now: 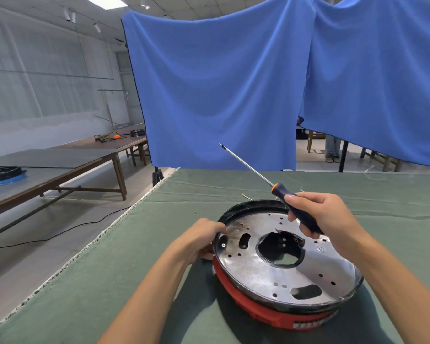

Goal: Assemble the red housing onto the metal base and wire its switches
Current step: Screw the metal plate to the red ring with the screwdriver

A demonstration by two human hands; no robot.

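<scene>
A round metal base (263, 269) with a black rim lies on top of the red housing (258, 311), near the front of the green table. The plate has a large central opening and several small holes. A screw sits in it near its left edge (223, 245). My left hand (201, 240) grips the assembly's left rim. My right hand (323, 219) holds a screwdriver (281, 191) by its dark blue and orange handle above the plate. Its long shaft points up and to the left, away from the plate.
The green cloth-covered table (134, 256) has its left edge close to the assembly. A small wire piece (246, 196) lies just behind the rim. Blue curtains (221, 83) hang beyond the table. Wooden tables (60, 170) with tools stand at the left.
</scene>
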